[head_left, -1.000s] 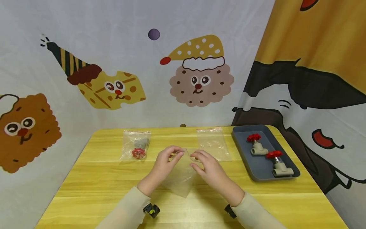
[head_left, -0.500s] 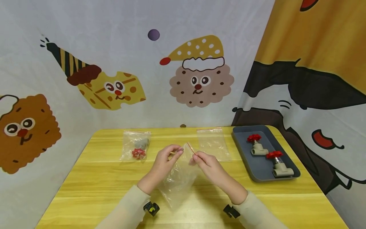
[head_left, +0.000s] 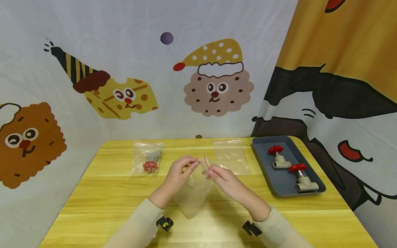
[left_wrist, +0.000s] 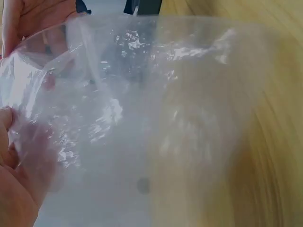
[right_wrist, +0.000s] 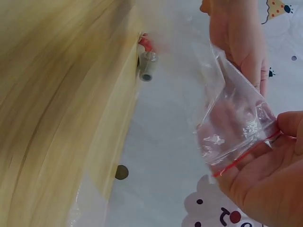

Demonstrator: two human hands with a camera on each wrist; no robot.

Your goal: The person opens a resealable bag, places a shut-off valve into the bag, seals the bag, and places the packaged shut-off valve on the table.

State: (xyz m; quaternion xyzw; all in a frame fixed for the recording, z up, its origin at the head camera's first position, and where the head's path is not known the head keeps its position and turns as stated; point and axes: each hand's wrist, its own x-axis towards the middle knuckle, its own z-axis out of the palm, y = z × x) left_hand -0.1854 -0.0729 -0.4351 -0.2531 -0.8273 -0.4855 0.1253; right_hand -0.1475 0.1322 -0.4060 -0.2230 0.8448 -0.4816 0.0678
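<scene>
Left hand and right hand both pinched a clear zip-lock bag (red strip at the right) | it hung between them over the bench | beyond: grey tray holding two red-handwheel valves, bagged valve, flat zip-lock bag.

held bag blocking centre, tabletop free front-left

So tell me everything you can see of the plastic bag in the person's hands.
The bag looks like thin, clear, glossy plastic, with a red line along one edge. It's crinkled, and nothing shows inside; whether its mouth is open, I can't tell. The left hand and right hand pinch it near the top. It slants down over the table, one corner pointing toward the wearer; whether that corner touches the wood is unclear.
</scene>
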